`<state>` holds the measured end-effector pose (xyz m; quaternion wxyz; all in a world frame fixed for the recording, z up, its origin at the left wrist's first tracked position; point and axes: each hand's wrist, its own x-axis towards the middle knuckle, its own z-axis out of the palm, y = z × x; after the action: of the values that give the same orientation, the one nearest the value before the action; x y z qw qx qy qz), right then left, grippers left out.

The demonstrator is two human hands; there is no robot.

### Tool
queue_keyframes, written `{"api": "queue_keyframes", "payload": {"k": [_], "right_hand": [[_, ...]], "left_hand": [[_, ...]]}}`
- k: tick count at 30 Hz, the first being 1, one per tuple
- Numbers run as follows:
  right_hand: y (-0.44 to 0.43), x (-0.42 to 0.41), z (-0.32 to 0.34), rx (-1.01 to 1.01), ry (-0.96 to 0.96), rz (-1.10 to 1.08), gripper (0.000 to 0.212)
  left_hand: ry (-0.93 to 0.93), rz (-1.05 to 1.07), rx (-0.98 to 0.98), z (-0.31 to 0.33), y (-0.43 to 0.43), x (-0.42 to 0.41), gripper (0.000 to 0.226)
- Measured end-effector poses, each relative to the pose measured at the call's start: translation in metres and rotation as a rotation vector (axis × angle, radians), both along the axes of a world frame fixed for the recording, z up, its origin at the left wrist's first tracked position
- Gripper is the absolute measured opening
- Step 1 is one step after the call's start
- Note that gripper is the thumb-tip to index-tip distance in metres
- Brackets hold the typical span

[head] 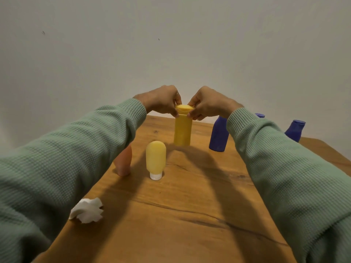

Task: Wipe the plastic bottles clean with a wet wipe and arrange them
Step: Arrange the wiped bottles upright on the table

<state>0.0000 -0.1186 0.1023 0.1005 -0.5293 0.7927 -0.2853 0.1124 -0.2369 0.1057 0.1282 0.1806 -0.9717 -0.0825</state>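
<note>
A tall yellow bottle point(182, 132) stands upright at the far middle of the wooden table point(190, 215). My left hand point(161, 100) and my right hand point(208, 103) both pinch its cap from either side. Nearer stands a pale yellow bottle point(155, 160) upside down on its white cap. A pink bottle point(124, 164) is partly hidden behind my left sleeve. A blue bottle point(218, 135) stands at right, with another blue bottle point(294, 130) further right and a blue cap point(259, 115) showing behind my right sleeve. A crumpled white wet wipe point(87, 210) lies loose at near left.
A plain pale wall rises just behind the table's far edge. The table's right edge runs close past the far-right blue bottle.
</note>
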Motion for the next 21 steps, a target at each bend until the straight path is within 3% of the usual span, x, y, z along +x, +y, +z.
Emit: {"api": "queue_keyframes", "payload": {"k": [21], "right_hand": [[-0.033,-0.027,-0.025,0.017,0.046,-0.060,0.040]], "left_hand": [[0.012,0.020,0.041,-0.026,-0.028,-0.036,0.038]]}}
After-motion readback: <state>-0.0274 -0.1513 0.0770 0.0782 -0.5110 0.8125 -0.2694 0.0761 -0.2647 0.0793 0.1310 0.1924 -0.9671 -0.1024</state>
